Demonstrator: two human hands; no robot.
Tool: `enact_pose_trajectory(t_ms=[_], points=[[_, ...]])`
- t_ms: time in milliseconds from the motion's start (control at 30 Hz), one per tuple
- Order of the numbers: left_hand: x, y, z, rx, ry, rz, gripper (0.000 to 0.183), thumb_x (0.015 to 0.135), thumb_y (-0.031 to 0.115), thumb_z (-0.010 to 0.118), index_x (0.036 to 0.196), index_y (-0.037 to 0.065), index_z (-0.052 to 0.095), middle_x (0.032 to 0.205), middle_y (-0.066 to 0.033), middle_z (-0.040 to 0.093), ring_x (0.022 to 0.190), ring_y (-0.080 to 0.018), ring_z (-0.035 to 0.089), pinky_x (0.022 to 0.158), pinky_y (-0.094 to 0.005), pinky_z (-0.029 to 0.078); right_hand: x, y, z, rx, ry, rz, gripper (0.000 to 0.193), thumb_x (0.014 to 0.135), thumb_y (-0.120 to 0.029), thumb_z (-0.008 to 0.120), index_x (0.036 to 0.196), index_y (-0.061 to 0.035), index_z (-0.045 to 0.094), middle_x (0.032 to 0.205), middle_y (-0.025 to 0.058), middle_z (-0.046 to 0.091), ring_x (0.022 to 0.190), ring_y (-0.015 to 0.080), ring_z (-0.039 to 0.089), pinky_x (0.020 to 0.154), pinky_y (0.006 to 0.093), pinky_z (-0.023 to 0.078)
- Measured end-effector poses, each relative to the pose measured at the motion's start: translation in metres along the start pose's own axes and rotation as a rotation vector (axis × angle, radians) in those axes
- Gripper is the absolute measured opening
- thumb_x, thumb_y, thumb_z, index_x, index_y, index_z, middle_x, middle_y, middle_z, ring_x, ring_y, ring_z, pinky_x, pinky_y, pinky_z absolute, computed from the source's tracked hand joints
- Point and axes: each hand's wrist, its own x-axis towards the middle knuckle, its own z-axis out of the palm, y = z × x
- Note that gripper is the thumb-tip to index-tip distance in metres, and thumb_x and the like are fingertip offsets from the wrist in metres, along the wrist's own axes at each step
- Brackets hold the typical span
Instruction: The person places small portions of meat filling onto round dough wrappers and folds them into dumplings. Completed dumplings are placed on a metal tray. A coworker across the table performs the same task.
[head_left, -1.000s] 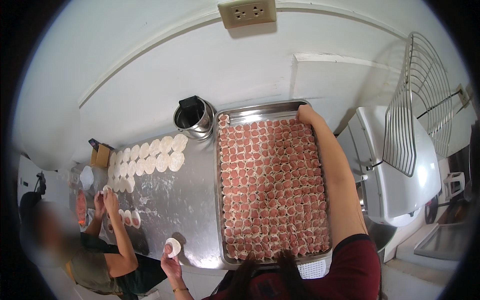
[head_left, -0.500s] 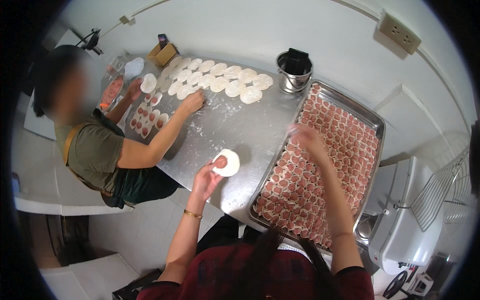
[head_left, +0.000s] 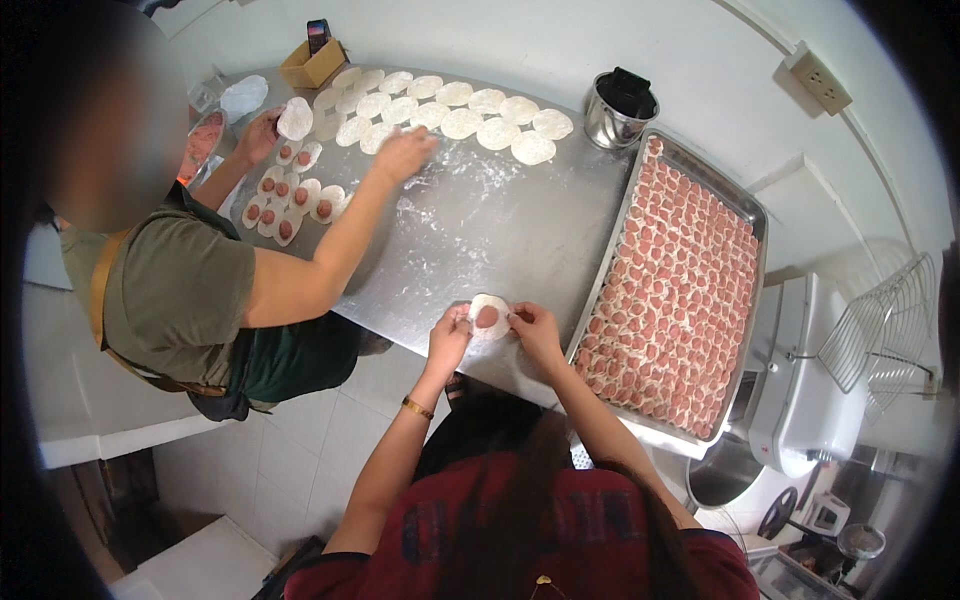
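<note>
Over the table's near edge, I hold a round white dough wrapper (head_left: pixel 490 300) with a ball of pink meat filling (head_left: pixel 487 317) on it. My left hand (head_left: pixel 450 335) pinches the wrapper's left edge. The right edge is pinched between the fingers of my right hand (head_left: pixel 535 332). The wrapper is still spread out around the filling. To my right lies a large metal tray (head_left: pixel 612 245) packed with rows of filled dumplings (head_left: pixel 675 290), their pink filling showing on top.
A co-worker (head_left: pixel 190 270) at left holds a dough wrapper (head_left: pixel 295 119) and reaches over the floured metal table (head_left: pixel 470 220). Flat wrappers (head_left: pixel 461 123) line the far side; several bear meat balls. A metal pail (head_left: pixel 613 122) stands beyond the tray, a white machine (head_left: pixel 805 380) right of it.
My right hand has come from above the tray to the wrapper's right edge, and both hands now hold the wrapper. The view has shifted. The co-worker's right hand moves by the flat wrappers.
</note>
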Motion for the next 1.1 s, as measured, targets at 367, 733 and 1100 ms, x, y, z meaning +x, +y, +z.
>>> enact_pose_trajectory(t_ms=[367, 733, 1100], points=[[0.005, -0.001, -0.028, -0.347, -0.303, 0.105, 0.027, 0.088, -0.002, 0.055, 0.116, -0.002, 0.055, 0.112, -0.0081, 0.059, 0.101, -0.0166, 0.059, 0.083, -0.0284, 0.053, -0.026, 0.008, 0.035, 0.197, 0.092, -0.129, 0.025, 0.083, 0.000, 0.059, 0.107, 0.0036, 0.063, 0.096, 0.0077, 0.067, 0.084, 0.0127, 0.062, 0.076, 0.0245, 0.048], [-0.003, -0.001, -0.033, -0.564, -0.307, 0.151, 0.010, 0.089, 0.007, 0.061, 0.098, 0.004, 0.057, 0.106, -0.0036, 0.059, 0.097, -0.0117, 0.057, 0.080, -0.0266, 0.053, -0.057, -0.020, 0.063, 0.511, 0.203, -0.220, 0.028, 0.081, 0.002, 0.065, 0.108, 0.0019, 0.058, 0.100, 0.0082, 0.065, 0.090, 0.0151, 0.062, 0.079, 0.0275, 0.050], [-0.014, 0.002, -0.040, -0.375, -0.343, 0.205, 0.017, 0.086, 0.002, 0.061, 0.103, 0.003, 0.059, 0.095, -0.0029, 0.061, 0.090, -0.0127, 0.060, 0.077, -0.0250, 0.049, -0.055, -0.006, 0.047, 0.009, 0.298, -0.208, 0.027, 0.071, 0.005, 0.068, 0.098, -0.0007, 0.067, 0.088, 0.0064, 0.066, 0.082, 0.0126, 0.062, 0.071, 0.0262, 0.051]])
